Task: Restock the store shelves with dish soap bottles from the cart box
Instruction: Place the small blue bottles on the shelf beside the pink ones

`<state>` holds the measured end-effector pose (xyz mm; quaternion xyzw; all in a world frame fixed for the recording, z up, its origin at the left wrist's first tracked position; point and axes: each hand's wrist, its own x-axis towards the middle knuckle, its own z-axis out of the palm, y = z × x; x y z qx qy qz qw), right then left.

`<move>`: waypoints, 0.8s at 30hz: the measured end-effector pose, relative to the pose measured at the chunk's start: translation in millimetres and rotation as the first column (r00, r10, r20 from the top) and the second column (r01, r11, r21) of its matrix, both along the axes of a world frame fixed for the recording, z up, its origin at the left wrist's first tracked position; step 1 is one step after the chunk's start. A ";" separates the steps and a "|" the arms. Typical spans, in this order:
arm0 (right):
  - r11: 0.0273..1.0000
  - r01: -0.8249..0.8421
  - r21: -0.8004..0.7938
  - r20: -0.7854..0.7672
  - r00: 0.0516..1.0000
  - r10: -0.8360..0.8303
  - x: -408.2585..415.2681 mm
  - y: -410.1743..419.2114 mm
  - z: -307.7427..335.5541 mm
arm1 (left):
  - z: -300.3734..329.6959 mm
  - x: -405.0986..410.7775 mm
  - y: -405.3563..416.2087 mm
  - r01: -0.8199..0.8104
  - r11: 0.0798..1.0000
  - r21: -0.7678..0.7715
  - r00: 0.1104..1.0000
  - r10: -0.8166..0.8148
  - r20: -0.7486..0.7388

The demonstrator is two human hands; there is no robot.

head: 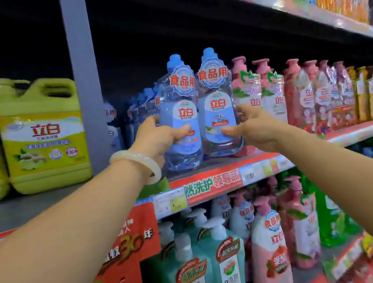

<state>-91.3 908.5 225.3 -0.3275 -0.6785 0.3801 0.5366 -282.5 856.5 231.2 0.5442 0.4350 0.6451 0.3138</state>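
Head view
My left hand (156, 138): gripping the left clear bottle (179, 127), thumb across its label, a pale bangle (139, 164) on the wrist.
My right hand (253, 126): wrapped round the right clear bottle (218, 112), thumb on the front, fingers behind.
Two bottles: blue caps, upright, side by side and touching, at the front edge of the middle shelf (222, 174).
Behind them: more blue-capped bottles (142, 109).
To the right: pink bottles (270, 94), same shelf.
To the left: yellow jugs (41, 134).
Shelf below: green and pink pump bottles (223, 262).
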 end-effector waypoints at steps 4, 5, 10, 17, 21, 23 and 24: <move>0.998 -0.047 -0.048 0.026 0.999 0.048 2.3 24.1 -8.1 | -7.9 8.4 11.9 0.006 0.999 -0.048 0.999 -0.003 0.048; 0.997 -0.058 -0.058 0.042 0.997 0.061 4.1 28.1 -11.8 | -10.6 11.1 13.4 0.004 0.998 -0.058 0.998 -0.001 0.059; 0.990 -0.126 -0.055 0.110 0.985 0.132 15.3 39.9 -19.4 | -15.4 17.5 20.0 -0.053 0.996 -0.072 0.999 0.052 -0.011; 0.991 0.057 0.120 0.461 0.881 -0.106 21.2 47.2 -14.6 | -21.7 20.7 8.9 -0.371 0.926 -0.068 0.833 0.300 -0.465; 0.918 0.250 0.306 0.543 0.746 -0.385 20.0 41.3 -11.5 | -22.8 24.6 6.1 -0.447 0.891 -0.082 0.772 0.338 -0.538; 0.912 0.270 0.308 0.496 0.773 -0.396 18.9 41.8 -14.4 | -21.4 23.1 8.6 -0.466 0.878 -0.107 0.779 0.350 -0.520; 0.918 0.265 0.296 0.483 0.787 -0.383 18.6 42.5 -15.2 | -21.5 22.7 10.3 -0.474 0.874 -0.105 0.779 0.361 -0.512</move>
